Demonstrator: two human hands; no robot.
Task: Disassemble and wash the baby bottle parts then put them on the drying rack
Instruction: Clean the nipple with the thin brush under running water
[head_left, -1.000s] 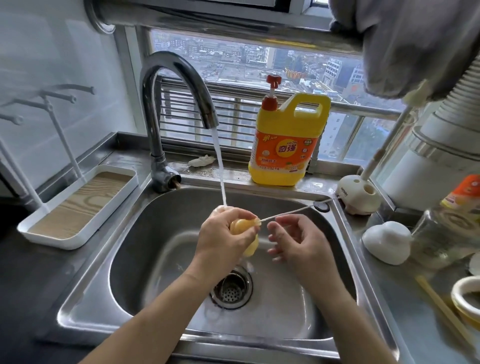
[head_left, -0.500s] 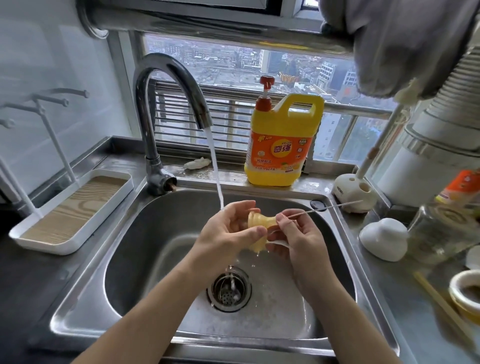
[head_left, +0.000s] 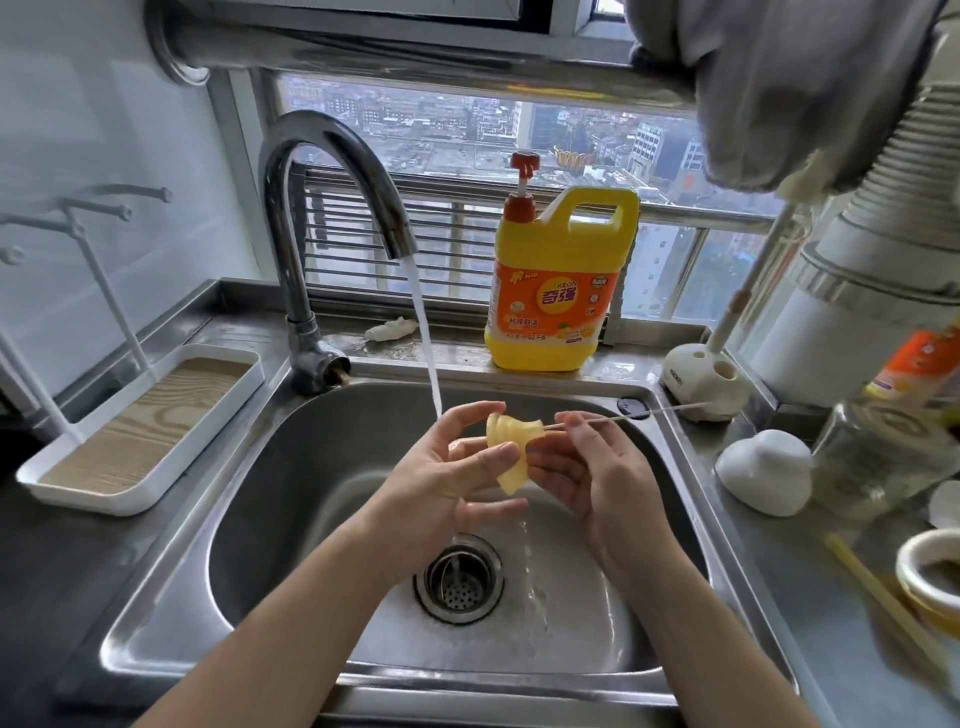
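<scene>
L hand (head_left: 447, 483) grips a yellowish translucent silicone bottle nipple (head_left: 511, 441) over the middle of the stainless steel sink (head_left: 249, 525). Thumb presses the nipple's flared skirt, index arcs over the ribbed top, other fingers curl underneath. Nipple lies tilted, narrow tip pointing right.

R hand (head_left: 597, 478) pinches a thin wire-like cleaning stick (head_left: 628, 414) btw thumb & index. The stick's near end sits at the nipple tip, its far end reaches twd the sink's right rim. The remaining R fingers are loosely spread, cupped just below the nipple.

Water stream (head_left: 423, 338) from the curved chrome faucet (head_left: 311, 208) lands on the L hand by the nipple & runs down near the round metal drain strainer (head_left: 457, 577).

White drying rack w/ wood-grain tray (head_left: 140, 431) sits left of the sink. Yellow detergent jug w/ red pump (head_left: 556, 291) stands on the back ledge.
</scene>
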